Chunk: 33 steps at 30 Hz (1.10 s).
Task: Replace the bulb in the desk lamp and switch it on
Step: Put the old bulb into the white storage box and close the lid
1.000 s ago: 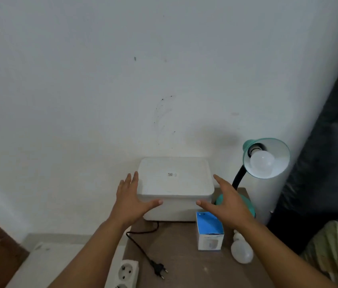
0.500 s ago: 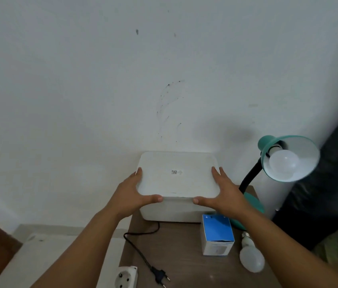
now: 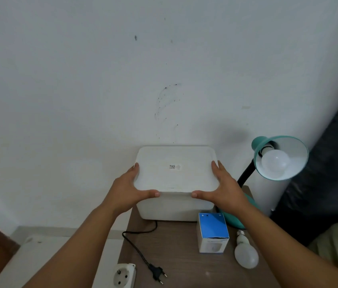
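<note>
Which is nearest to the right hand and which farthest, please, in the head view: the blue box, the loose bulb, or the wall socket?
From the right hand:
1. Blue box, just below it.
2. Loose bulb, lower right.
3. Wall socket, far lower left.

Very little here can be read. The white storage box (image 3: 176,169) against the far wall carries a small sticker (image 3: 174,167) in the middle of its lid, with a square code printed on it and a few lines of tiny print beside it (too small to make out). The blue and white bulb carton (image 3: 212,233), standing near and to the right, has a pale line of lettering along its front top edge, blurred beyond reading.
</note>
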Tool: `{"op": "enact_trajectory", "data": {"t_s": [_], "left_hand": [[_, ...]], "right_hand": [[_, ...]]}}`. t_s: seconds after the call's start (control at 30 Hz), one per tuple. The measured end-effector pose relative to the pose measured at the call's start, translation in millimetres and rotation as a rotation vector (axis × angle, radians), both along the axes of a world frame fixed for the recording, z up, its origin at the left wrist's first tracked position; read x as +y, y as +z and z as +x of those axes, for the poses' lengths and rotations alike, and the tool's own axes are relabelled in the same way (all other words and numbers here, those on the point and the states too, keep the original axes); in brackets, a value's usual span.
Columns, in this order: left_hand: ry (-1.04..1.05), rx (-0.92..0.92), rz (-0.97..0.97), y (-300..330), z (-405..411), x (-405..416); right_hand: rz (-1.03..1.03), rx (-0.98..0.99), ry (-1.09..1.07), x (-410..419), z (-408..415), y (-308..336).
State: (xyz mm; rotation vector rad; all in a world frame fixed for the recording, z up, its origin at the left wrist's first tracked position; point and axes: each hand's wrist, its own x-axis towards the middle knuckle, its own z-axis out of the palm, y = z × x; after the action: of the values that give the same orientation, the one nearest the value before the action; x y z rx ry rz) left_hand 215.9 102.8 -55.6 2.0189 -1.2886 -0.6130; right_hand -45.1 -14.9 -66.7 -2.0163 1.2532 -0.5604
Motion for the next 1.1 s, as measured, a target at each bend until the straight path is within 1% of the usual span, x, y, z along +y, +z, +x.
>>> {"op": "enact_trajectory", "data": {"t_s": [0.17, 0.23, 0.37, 0.53, 0.6, 0.7, 0.8, 0.93, 1.1], "left_hand": [[0.001, -0.03, -0.059, 10, -14, 22], [0.002, -0.054, -0.067, 9, -25, 39], [0.003, -0.084, -0.081, 0, -54, 82], [0.018, -0.053, -0.105, -19, -105, 145], [0.027, -0.055, -0.061, -31, -124, 168], [0.044, -0.003, 0.009, -51, -148, 200], [0.031, -0.004, 0.033, -67, -167, 227], [0.031, 0.01, 0.074, -85, -184, 256], [0.025, 0.046, 0.164, -99, -193, 268]], "right_hand": [[-0.049, -0.024, -0.002, 22, -15, 8], [-0.076, 0.015, -0.008, 38, -27, 6], [-0.097, 0.052, 0.012, 79, -55, -2], [-0.079, 0.078, 0.019, 137, -105, -22], [-0.057, 0.131, 0.024, 161, -124, -32], [0.039, 0.156, 0.004, 194, -149, -49], [0.106, 0.189, 0.014, 219, -168, -63], [0.107, 0.21, 0.082, 239, -185, -79], [0.126, 0.23, 0.1, 252, -191, -94]]}}
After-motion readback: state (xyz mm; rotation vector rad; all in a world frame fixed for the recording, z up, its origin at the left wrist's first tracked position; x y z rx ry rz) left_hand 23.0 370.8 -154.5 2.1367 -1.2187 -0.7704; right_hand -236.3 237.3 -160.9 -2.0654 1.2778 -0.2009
